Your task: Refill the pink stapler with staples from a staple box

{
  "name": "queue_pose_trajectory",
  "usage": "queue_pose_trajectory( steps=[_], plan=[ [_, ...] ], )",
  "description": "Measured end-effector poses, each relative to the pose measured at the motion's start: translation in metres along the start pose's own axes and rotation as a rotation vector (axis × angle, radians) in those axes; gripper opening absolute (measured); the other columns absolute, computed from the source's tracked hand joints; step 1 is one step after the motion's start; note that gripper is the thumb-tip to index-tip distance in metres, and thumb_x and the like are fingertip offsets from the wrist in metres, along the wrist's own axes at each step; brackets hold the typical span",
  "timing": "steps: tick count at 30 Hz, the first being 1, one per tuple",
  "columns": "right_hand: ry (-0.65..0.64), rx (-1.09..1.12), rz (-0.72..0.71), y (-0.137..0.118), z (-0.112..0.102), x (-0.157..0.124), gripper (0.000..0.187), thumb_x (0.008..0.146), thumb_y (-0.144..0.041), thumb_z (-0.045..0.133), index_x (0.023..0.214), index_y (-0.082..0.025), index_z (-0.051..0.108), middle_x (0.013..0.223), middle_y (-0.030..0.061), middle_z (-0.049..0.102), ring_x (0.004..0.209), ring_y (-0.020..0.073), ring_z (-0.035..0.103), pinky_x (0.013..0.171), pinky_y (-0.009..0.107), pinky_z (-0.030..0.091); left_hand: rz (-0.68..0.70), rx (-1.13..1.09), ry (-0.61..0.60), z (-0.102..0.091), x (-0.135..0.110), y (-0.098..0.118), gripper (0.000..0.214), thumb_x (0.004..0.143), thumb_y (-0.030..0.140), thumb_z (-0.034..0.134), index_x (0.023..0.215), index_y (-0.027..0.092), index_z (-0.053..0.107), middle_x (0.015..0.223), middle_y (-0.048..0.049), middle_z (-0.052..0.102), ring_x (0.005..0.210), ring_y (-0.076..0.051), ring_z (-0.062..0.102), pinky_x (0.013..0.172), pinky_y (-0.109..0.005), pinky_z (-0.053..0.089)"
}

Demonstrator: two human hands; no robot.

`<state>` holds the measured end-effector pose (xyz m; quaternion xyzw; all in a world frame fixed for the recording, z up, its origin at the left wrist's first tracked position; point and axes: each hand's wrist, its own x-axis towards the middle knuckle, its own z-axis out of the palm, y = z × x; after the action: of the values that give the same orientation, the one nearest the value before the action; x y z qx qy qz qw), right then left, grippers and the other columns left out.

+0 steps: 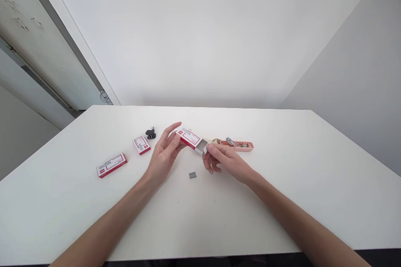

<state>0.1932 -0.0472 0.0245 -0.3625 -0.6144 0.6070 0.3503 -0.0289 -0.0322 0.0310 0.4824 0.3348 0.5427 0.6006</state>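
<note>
White box [189,138], its interior [201,145] unclear, is held by left fingers [173,144] and right fingers [216,152].

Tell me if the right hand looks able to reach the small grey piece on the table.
Probably yes: the small grey piece lies nearby with nothing over it, though the right hand would first need to release the open box.

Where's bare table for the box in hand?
Free: table right of the pink item; also between the forearms, nearer than the grey strip.
Crowded: around left hand, right hand, held box, pink item; leftward, long box, small box, black item.
</note>
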Motion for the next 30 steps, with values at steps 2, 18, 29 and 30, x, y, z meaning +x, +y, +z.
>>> queue_pose_trajectory(
  steps=[2, 18, 29, 30],
  plan=[
    [0.022, 0.041, 0.033, 0.0025, 0.0002, 0.0016, 0.051, 0.102, -0.065, 0.050, 0.085, -0.019, 0.062, 0.072, 0.0025, 0.065, 0.062, 0.0140, 0.059, 0.055, 0.027, 0.040, 0.006, 0.039, -0.038, 0.0008, -0.0011, 0.0002, 0.054, 0.097, 0.046, 0.070, 0.145, 0.025, 0.057, 0.116, -0.0074, 0.074, 0.117, -0.026, 0.066, 0.114, -0.049, 0.044],
    [-0.011, 0.108, 0.020, 0.0033, -0.0018, 0.0011, 0.042, 0.101, -0.060, 0.057, 0.089, -0.020, 0.063, 0.071, 0.0006, 0.063, 0.063, 0.0136, 0.056, 0.056, 0.028, 0.039, -0.117, -0.018, -0.139, 0.0013, -0.0029, -0.0022, 0.047, 0.097, 0.045, 0.070, 0.138, 0.025, 0.064, 0.121, -0.0088, 0.074, 0.119, -0.029, 0.068, 0.114, -0.054, 0.044],
    [0.023, 0.064, 0.004, 0.0050, -0.0030, 0.0009, 0.052, 0.097, -0.067, 0.058, 0.073, -0.021, 0.055, 0.059, -0.0021, 0.060, 0.050, 0.0110, 0.052, 0.053, 0.027, 0.041, -0.015, 0.138, -0.223, 0.0033, -0.0078, 0.0005, 0.043, 0.099, 0.043, 0.066, 0.138, 0.025, 0.061, 0.126, -0.0100, 0.070, 0.105, -0.025, 0.070, 0.111, -0.053, 0.048],
    [0.033, 0.054, 0.004, 0.0052, -0.0034, 0.0007, 0.054, 0.097, -0.068, 0.058, 0.070, -0.021, 0.053, 0.055, -0.0028, 0.059, 0.047, 0.0106, 0.050, 0.052, 0.027, 0.041, -0.006, 0.149, -0.235, 0.0036, -0.0081, 0.0004, 0.042, 0.099, 0.043, 0.066, 0.137, 0.025, 0.061, 0.126, -0.0102, 0.069, 0.102, -0.024, 0.070, 0.110, -0.053, 0.049]
  ],
)
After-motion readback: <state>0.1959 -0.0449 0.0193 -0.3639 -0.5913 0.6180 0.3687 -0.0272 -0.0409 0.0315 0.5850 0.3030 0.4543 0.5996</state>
